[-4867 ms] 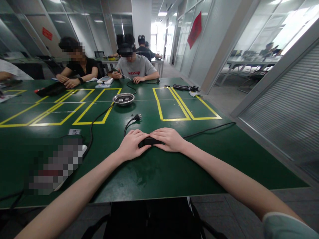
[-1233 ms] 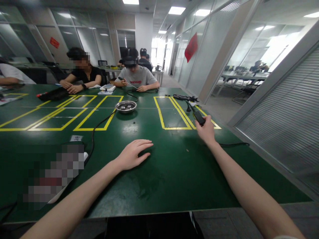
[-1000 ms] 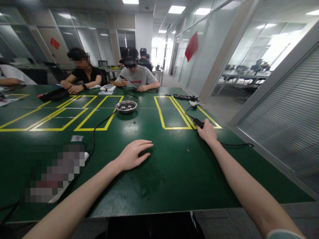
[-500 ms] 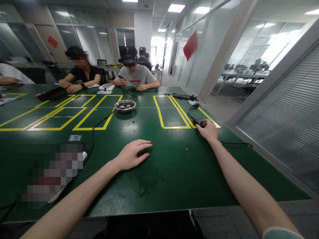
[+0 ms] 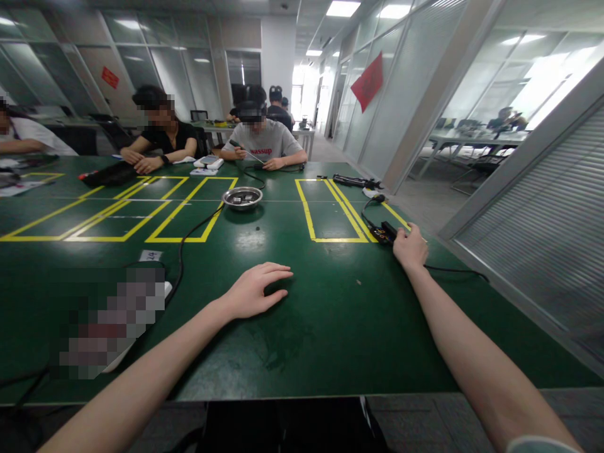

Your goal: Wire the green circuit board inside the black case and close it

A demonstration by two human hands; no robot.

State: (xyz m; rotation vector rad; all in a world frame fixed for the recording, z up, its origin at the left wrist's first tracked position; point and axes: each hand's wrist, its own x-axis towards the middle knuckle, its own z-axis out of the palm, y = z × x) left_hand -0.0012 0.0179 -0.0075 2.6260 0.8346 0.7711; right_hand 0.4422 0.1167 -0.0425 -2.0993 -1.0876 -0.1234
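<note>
My right hand [image 5: 411,246] is closed around the near right end of a small black block on a cable [image 5: 387,231], at the right side of the green table [image 5: 302,352]. Small pale and yellowish details show on the block's left face; its exact kind is unclear. A black cord runs from it to a dark plug-like end [image 5: 378,199] just beyond. My left hand [image 5: 260,288] rests palm down on the bare tabletop, fingers stretched and thumb apart, holding nothing.
Ahead stands a metal bowl [image 5: 242,199] with small metal pieces inside. A long black tool [image 5: 356,182] lies at the far right. Yellow tape [image 5: 340,240] marks rectangles. At left are a blurred-out item [image 5: 113,327] and a cord. Co-workers sit across; one holds a screwdriver [image 5: 238,146].
My right hand has shifted its hold rightward and turned the black block, so a face with pale details now shows. My left hand stays put; the view has swung slightly left.
</note>
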